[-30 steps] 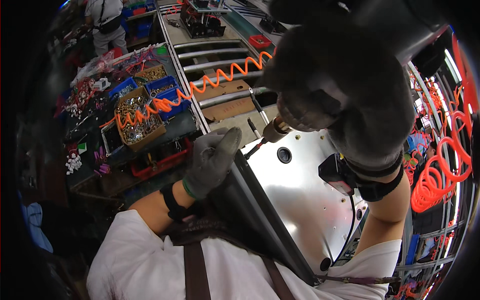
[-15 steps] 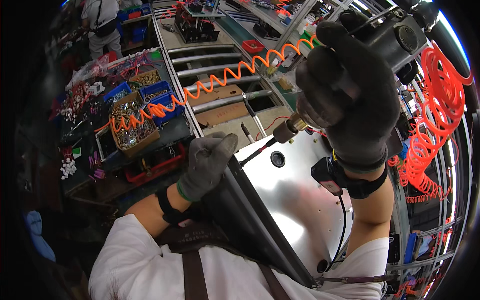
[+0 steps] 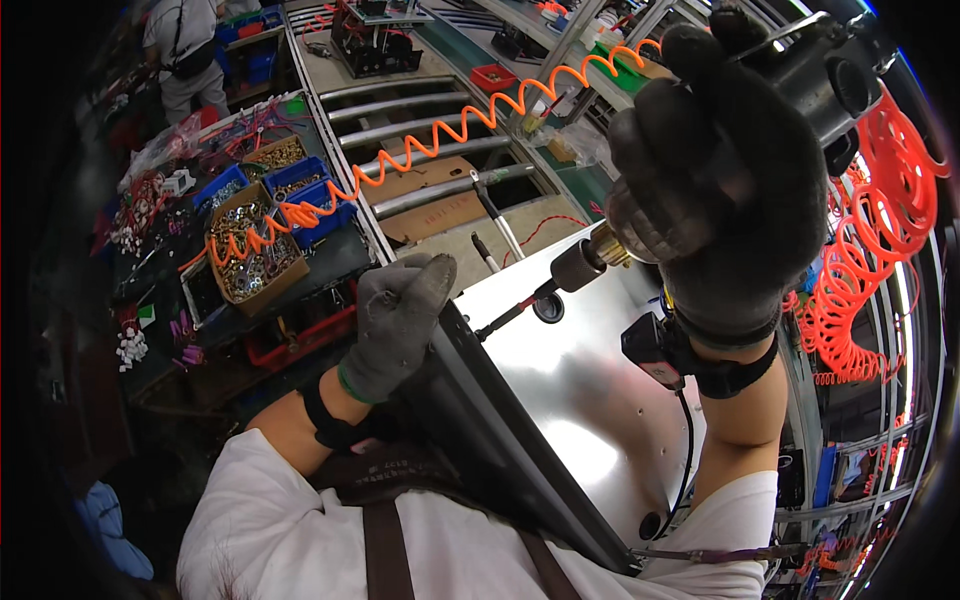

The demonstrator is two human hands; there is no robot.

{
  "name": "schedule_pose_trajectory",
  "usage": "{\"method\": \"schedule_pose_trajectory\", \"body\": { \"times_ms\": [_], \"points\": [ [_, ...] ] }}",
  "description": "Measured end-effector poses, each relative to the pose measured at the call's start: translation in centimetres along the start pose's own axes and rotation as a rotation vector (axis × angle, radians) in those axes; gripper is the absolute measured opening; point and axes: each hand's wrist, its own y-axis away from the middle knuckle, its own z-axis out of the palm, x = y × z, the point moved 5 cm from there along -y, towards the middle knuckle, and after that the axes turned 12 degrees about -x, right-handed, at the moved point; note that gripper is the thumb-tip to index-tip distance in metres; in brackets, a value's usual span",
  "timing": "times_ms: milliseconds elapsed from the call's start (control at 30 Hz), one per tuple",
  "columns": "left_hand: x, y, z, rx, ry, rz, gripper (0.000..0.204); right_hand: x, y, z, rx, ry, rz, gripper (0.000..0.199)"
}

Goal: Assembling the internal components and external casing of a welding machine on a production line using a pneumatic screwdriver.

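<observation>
My right hand (image 3: 730,190), in a dark grey glove, is wrapped round a black power screwdriver (image 3: 835,90). The tool's brass-and-dark chuck (image 3: 580,262) and long thin bit (image 3: 510,315) slant down to the left. The bit's tip meets the near left edge of a shiny metal panel (image 3: 570,390), close to its corner. Along that edge runs the black side (image 3: 510,415) of the same box-like unit. My left hand (image 3: 395,325), in a grey glove, is closed beside that corner, thumb against curled fingers. Whatever it may hold is hidden.
An orange coiled hose (image 3: 435,150) stretches across the view; more red-orange coils (image 3: 850,300) hang at right. Metal rollers (image 3: 420,130) lie beyond the panel. To the left, a bench carries a cardboard box (image 3: 260,265) of small hardware and blue bins (image 3: 325,215). A person (image 3: 185,55) stands at far left.
The view has shifted slightly, so the bench and rollers sit further left. The chuck appears a little closer and lower. Both hands keep their grips, and the bit's tip stays by the panel's edge.
</observation>
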Motion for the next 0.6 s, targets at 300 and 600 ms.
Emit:
{"method": "schedule_pose_trajectory", "body": {
  "times_ms": [300, 600],
  "points": [
    [-0.1, -0.3, 0.0, -0.016, -0.036, 0.069, 0.044, 0.9, 1.8, -1.1, 0.204, 0.313, -0.011, 0.034],
    [0.4, -0.2, 0.1, 0.017, -0.075, 0.046, 0.042, -2.2, -1.2, 1.1, -0.249, -0.09, -0.088, 0.037]
  ]
}}
